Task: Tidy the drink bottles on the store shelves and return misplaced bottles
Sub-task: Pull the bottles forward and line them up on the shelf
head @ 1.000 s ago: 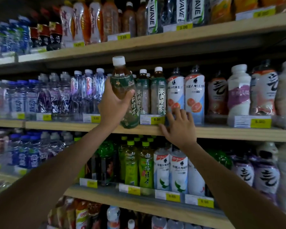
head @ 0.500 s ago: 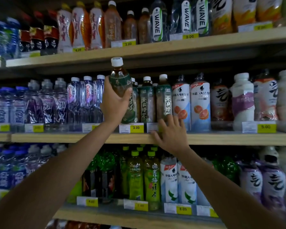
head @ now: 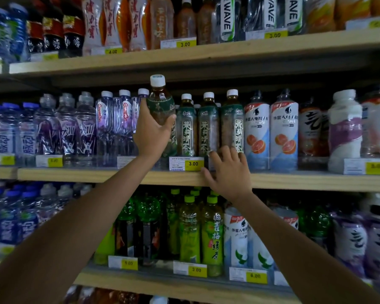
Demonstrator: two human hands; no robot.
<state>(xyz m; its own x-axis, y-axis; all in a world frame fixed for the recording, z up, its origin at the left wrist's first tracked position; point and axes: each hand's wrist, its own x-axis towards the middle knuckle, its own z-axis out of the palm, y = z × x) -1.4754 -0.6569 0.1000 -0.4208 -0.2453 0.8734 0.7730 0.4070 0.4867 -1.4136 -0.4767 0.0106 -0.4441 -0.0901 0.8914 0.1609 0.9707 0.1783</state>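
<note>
My left hand (head: pixel 152 134) grips a tea bottle (head: pixel 160 104) with a dark green label and white cap, held upright at the front of the middle shelf (head: pixel 110 175), left of a row of matching green-label tea bottles (head: pixel 208 126). The held bottle stands taller than that row. My right hand (head: pixel 227 172) rests on the shelf's front edge with straight fingers touching the bases of the tea bottles, beside the 3.00 price tag (head: pixel 186 163).
Clear water bottles (head: pixel 110 126) stand left of the held bottle, white grapefruit-drink bottles (head: pixel 270 130) right of the tea row. Green tea bottles (head: pixel 191 229) fill the shelf below. The upper shelf (head: pixel 206 55) carries red, orange and WAVE bottles.
My left hand has brought the tea bottle a little lower and closer to the shelf front. My right hand stays on the shelf edge by the tea row. The view has tilted up slightly.
</note>
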